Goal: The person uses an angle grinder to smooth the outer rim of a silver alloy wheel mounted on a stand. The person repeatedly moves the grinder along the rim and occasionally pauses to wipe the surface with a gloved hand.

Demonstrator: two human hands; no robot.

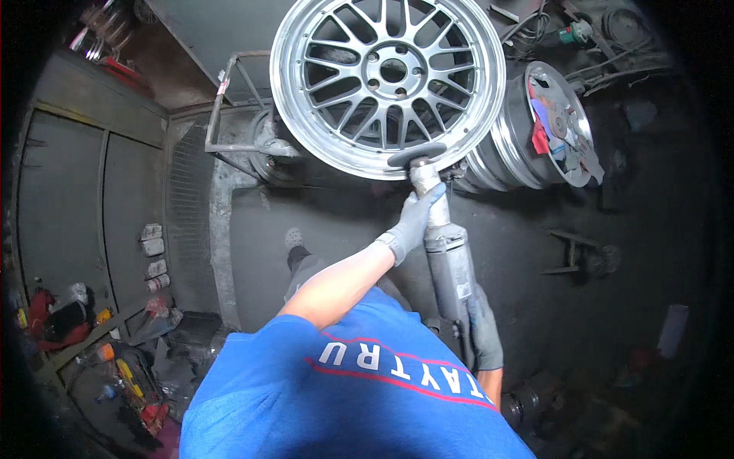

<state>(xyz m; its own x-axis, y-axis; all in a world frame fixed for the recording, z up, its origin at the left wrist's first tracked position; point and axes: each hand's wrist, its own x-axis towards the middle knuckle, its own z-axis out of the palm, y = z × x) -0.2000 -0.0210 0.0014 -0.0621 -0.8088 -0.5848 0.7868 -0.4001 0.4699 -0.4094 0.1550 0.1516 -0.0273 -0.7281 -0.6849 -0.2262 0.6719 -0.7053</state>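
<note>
A silver multi-spoke wheel rim (489,73) stands face-up toward me at the top of the head view. Against its lower lip lies the dark round disc (417,155) of an angle grinder (449,264). My gloved left hand (419,218) wraps round the grinder's pale neck, just behind the disc. Farther back, my gloved right hand (485,333) grips the rear of the tool's grey body. Part of the right hand's fingers is hidden behind the body. The grinder slants from the rim down toward my right side.
Right of the rim, another wheel (508,145) lies on its side, with coloured rags and discs (562,126) on it. A metal frame (214,126) stands at the left. Cables and a green-ended tool (575,32) are at the upper right. Bottles and bags litter the lower left; a small stool (577,252) stands right.
</note>
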